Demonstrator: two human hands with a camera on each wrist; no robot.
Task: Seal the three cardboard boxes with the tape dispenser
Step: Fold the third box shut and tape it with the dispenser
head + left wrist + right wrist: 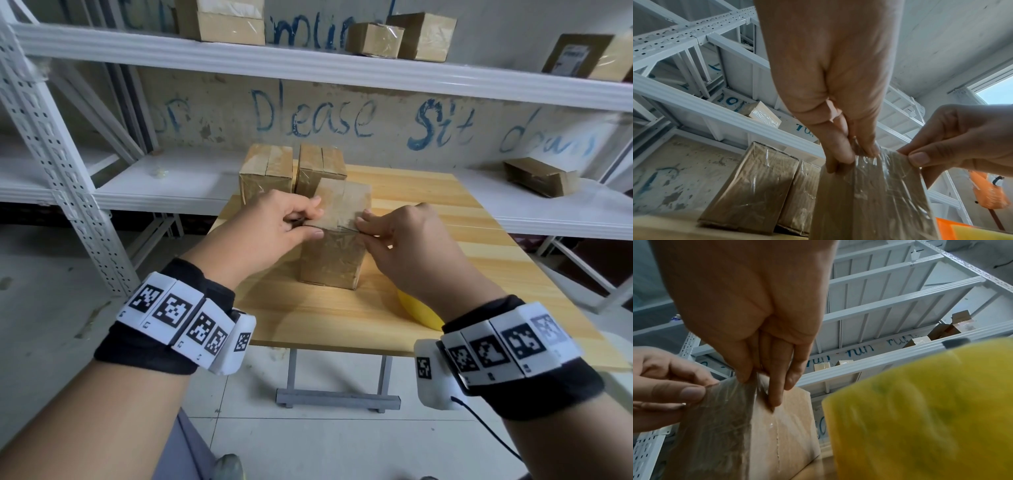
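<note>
Three brown cardboard boxes stand on the wooden table (445, 219). Two of them (265, 171) (322, 164) sit side by side at the back, with clear tape on them. The front box (334, 253) stands just before them, shiny clear tape over its near face and top edge. My left hand (315, 221) pinches the left end of that near top edge. My right hand (363, 228) pinches its right end. The left wrist view shows the thumb (838, 154) pressing the wrinkled tape (879, 178). The yellow tape roll (419, 313) (920, 410) lies on the table under my right wrist.
White metal shelving (308, 65) surrounds the table behind and on both sides. More cardboard boxes rest on the top shelf (226, 20) (400, 34), and one lies on the right lower shelf (544, 176). The table's near edge (325, 346) is in front of me.
</note>
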